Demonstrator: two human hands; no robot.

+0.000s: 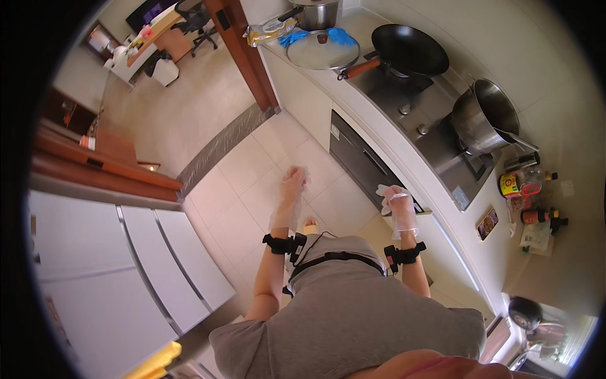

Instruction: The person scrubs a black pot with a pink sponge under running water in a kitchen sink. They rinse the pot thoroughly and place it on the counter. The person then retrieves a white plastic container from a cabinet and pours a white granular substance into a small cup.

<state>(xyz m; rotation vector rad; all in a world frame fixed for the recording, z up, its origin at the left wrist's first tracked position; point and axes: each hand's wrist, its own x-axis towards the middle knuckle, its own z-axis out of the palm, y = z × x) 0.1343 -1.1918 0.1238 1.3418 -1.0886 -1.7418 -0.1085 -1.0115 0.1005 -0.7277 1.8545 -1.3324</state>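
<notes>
My left hand (295, 179), in a loose clear plastic glove, hangs over the tiled floor in front of me. Nothing is visible in it, and its fingers look curled. My right hand (396, 200) wears the same kind of glove and is near the dark front of a built-in appliance (362, 158) below the counter. Whether it touches that front I cannot tell. Black straps with small devices go round both wrists.
On the gas hob (416, 123) stand a black wok (410, 49) and a steel pot (485, 116). A glass lid (323, 52), blue gloves (342, 36), a phone (487, 224) and several bottles lie along the counter. White refrigerator doors (94, 265) rise at left, near a wooden doorway (244, 52).
</notes>
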